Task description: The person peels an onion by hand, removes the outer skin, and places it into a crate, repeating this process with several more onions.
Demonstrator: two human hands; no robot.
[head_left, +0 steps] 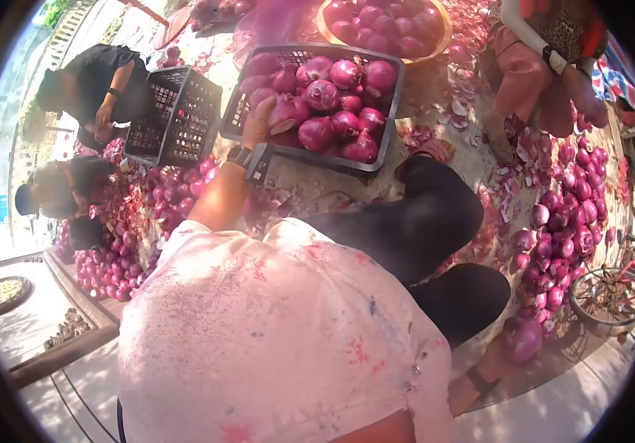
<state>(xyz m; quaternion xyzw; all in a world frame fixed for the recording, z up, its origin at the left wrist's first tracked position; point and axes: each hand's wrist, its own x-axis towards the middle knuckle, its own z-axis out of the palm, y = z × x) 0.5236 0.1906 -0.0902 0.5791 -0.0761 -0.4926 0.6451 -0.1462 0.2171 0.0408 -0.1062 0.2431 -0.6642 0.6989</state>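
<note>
My left hand (257,124), with bands at its wrist, reaches over the near-left part of a black plastic crate (317,159). Its fingers curl against a large red onion (285,114) among the several red onions in there. Low at the right, my right hand (496,359) is closed around another red onion (523,339), whose body hides most of the fingers. That hand is beside the lower end of a long heap of red onions (560,240) on the ground.
A yellow-rimmed basin (446,37) of onions stands beyond the crate. Left of it is a second black crate (156,114). Two people at the left and one person (528,66) at the upper right are nearby. Onion skins (454,111) litter the ground; a wheel-like object (605,299) lies right.
</note>
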